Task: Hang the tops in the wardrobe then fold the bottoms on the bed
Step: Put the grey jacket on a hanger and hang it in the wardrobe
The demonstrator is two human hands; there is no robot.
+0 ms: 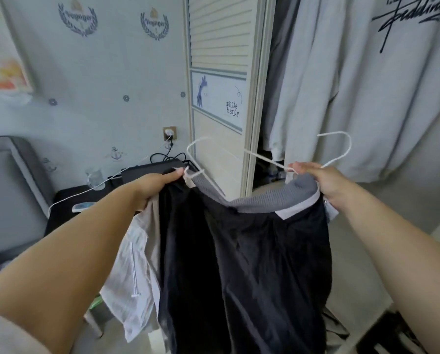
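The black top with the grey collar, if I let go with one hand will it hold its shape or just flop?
Probably flop: the black top sags between the left hand and right hand and hangs in soft folds. It looks light. The white hanger seems stiff, but may slip through the wide collar.

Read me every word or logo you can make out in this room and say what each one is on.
"millie & sally": wardrobe door, lower panel.
"Voyager", roughly: wreath crests on the wallpaper; blurred, uncertain.
Black script on the hanging grey sweatshirt: cut off at the frame edge, unreadable.
Picture at the left: no readable text.
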